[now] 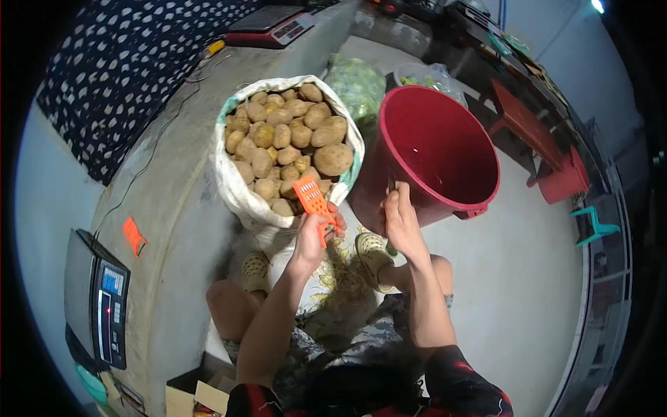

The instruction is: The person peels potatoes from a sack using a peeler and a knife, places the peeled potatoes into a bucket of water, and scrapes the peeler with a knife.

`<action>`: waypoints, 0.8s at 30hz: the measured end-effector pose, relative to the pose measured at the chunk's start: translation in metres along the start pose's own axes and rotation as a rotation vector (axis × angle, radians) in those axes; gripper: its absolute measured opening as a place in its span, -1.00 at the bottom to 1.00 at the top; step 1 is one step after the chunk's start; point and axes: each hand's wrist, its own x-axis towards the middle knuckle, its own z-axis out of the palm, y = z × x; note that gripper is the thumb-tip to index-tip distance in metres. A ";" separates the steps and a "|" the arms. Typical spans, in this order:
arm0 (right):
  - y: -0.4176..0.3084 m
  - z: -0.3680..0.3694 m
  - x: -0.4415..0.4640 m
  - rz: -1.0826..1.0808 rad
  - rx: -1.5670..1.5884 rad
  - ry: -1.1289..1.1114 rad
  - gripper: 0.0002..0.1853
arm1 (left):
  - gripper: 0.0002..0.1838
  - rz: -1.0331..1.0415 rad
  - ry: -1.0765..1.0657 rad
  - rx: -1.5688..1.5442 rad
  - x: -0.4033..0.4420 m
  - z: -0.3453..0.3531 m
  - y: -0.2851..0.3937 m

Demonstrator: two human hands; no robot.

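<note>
My left hand (311,240) is closed around an orange plastic grater (313,197) with slots and holes, held up over the near rim of the sack. That white woven sack (233,186) is full of brown potatoes (281,136). My right hand (403,221) is closed beside the near wall of a big dark-red bucket (372,177). A thin dark tip shows above its fingers and a small greenish end below; what it holds is mostly hidden. Peel scraps (333,278) litter the floor between my feet.
Another orange grater-like piece (133,235) lies on the concrete ledge (174,187), near a digital scale (111,306). A red scale (271,29) stands farther along. Behind the bucket is a bag of green vegetables (356,87). A red table (524,125) and teal stool (595,226) stand right.
</note>
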 end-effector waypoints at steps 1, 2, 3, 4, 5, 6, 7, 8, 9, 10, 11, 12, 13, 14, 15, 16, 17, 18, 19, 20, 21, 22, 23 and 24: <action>-0.005 0.005 -0.007 0.003 0.030 -0.097 -0.64 | -0.72 0.022 -0.019 -0.131 0.002 -0.004 0.005; -0.012 0.015 -0.017 -0.096 0.034 -0.088 -0.63 | -0.71 0.043 -0.040 -0.263 0.004 -0.007 0.010; -0.016 0.021 -0.026 -0.060 0.077 -0.189 -0.54 | -0.71 0.050 -0.032 -0.271 0.004 -0.007 0.015; -0.017 0.026 -0.033 -0.023 0.119 -0.291 -0.46 | -0.70 0.077 -0.040 -0.359 0.002 -0.006 0.021; -0.013 0.032 -0.037 -0.102 0.141 -0.331 -0.43 | -0.68 0.102 -0.048 -0.444 0.000 -0.006 0.026; -0.014 0.036 -0.041 -0.100 0.140 -0.341 -0.43 | -0.68 0.105 -0.040 -0.450 -0.001 -0.009 0.028; -0.019 0.039 -0.045 -0.111 0.145 -0.383 -0.45 | -0.68 0.104 -0.089 -0.482 -0.002 -0.012 0.030; -0.024 0.041 -0.048 -0.122 0.150 -0.424 -0.47 | -0.69 0.102 -0.139 -0.513 -0.004 -0.014 0.033; -0.032 0.039 -0.051 0.007 0.252 -0.484 -0.56 | -0.65 0.143 -0.072 -0.489 -0.009 -0.007 0.040; -0.033 0.040 -0.051 0.008 0.252 -0.490 -0.56 | -0.65 0.145 -0.067 -0.491 -0.011 -0.007 0.043; -0.033 0.042 -0.051 0.010 0.356 -0.502 -0.62 | -0.66 0.123 -0.074 -0.535 -0.013 -0.008 0.045; -0.033 0.045 -0.052 0.014 0.460 -0.514 -0.69 | -0.67 0.100 -0.081 -0.579 -0.014 -0.010 0.046; -0.031 0.048 -0.052 0.018 0.461 -0.518 -0.69 | -0.67 0.100 -0.075 -0.581 -0.014 -0.012 0.044; -0.028 0.053 -0.051 -0.003 0.467 -0.480 -0.74 | -0.67 0.064 -0.035 -0.590 -0.014 -0.015 0.043; -0.027 0.058 -0.051 -0.024 0.474 -0.442 -0.79 | -0.67 0.029 0.005 -0.598 -0.014 -0.017 0.041; -0.027 0.061 -0.052 -0.022 0.476 -0.445 -0.79 | -0.67 0.029 0.009 -0.598 -0.014 -0.018 0.040; -0.026 0.064 -0.053 0.009 0.444 -0.404 -0.77 | -0.67 0.026 0.047 -0.617 -0.013 -0.018 0.038; -0.026 0.066 -0.053 0.039 0.410 -0.363 -0.76 | -0.67 0.022 0.083 -0.636 -0.013 -0.018 0.036; -0.026 0.066 -0.053 0.043 0.409 -0.365 -0.76 | -0.67 0.020 0.087 -0.638 -0.013 -0.018 0.034; -0.027 0.066 -0.051 0.042 0.348 -0.331 -0.74 | -0.68 0.039 0.109 -0.625 -0.013 -0.018 0.032; -0.029 0.065 -0.049 0.040 0.286 -0.296 -0.73 | -0.68 0.057 0.130 -0.612 -0.012 -0.017 0.030; -0.031 0.065 -0.049 0.044 0.287 -0.296 -0.73 | -0.68 0.054 0.133 -0.612 -0.012 -0.015 0.029; -0.033 0.065 -0.047 0.008 0.203 -0.263 -0.72 | -0.69 0.061 0.179 -0.650 -0.012 -0.013 0.029; -0.035 0.064 -0.046 -0.027 0.119 -0.229 -0.71 | -0.70 0.067 0.226 -0.688 -0.012 -0.011 0.029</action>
